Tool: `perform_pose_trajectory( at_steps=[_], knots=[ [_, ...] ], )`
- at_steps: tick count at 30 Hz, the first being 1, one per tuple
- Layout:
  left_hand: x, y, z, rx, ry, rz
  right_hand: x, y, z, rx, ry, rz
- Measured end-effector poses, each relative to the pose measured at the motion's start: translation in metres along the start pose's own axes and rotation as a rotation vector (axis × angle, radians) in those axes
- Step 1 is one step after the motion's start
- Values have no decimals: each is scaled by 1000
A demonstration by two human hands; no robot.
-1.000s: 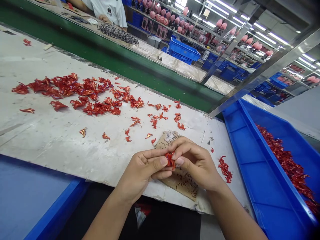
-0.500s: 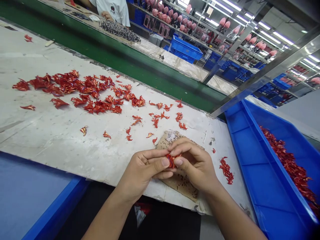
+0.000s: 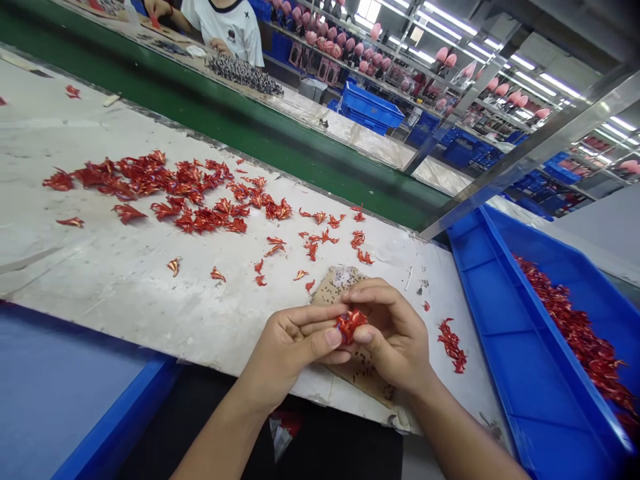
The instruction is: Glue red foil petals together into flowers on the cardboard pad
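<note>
My left hand (image 3: 290, 353) and my right hand (image 3: 395, 337) meet above the table, fingertips pinching a small cluster of shiny red foil petals (image 3: 351, 325) between them. Beneath the hands lies a worn brown card sheet (image 3: 340, 287) speckled with dark dots, partly hidden by my fingers. Many loose red foil petals (image 3: 190, 200) lie scattered across the white-topped work table (image 3: 100, 280), the nearest a short way beyond my hands. A small heap of red foil pieces (image 3: 453, 345) lies just right of my right hand.
A long blue tray (image 3: 530, 347) holding a mass of red foil pieces (image 3: 580, 333) stands to my right. A green belt (image 3: 240, 147) runs beyond the table. Farther back are a co-worker (image 3: 225, 27), a dark heap of parts (image 3: 245, 75), and blue crates (image 3: 370, 107).
The red cluster now shows more between my fingers and sits slightly higher and to the right. My hands have turned it a little, and the view has shifted slightly.
</note>
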State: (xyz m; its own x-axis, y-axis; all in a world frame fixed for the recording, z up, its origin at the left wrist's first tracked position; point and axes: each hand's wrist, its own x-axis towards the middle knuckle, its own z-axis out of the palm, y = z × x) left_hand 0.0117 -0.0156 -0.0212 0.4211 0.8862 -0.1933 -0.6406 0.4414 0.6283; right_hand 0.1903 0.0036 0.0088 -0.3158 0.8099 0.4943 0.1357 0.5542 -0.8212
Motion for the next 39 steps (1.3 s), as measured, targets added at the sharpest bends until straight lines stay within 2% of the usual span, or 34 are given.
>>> perform_pose_trajectory(
  at_steps=[3, 7, 13, 17, 21, 25, 27, 33, 36, 39],
  knots=[
    [-1, -1, 0, 7, 20, 63, 1, -3, -5, -110, 55, -56],
    [0, -5, -1, 61, 31, 163, 5, -10, -14, -194, 1, -20],
    [1, -8, 0, 126, 62, 165, 10, -11, -19, -136, -77, 5],
    [-1, -6, 2, 179, 89, 167, 8, -11, -16, -116, -106, 85],
    [-1, -6, 3, 179, 126, 196, 5, -9, -11, -62, -100, 134],
    [0, -7, 2, 146, 109, 189, 3, -7, -9, 0, -108, 197],
    [0, -7, 1, 133, 104, 183, 3, -6, -10, -24, -86, 191],
    [1, -6, -1, 12, 125, 182, 1, -7, -17, -8, 96, 113],
    [-3, -4, 3, -75, 130, 173, 3, -9, -20, -172, 144, 35],
    [-24, 8, 0, -71, 203, 156, 2, -11, -18, -345, 137, -24]
  ],
)
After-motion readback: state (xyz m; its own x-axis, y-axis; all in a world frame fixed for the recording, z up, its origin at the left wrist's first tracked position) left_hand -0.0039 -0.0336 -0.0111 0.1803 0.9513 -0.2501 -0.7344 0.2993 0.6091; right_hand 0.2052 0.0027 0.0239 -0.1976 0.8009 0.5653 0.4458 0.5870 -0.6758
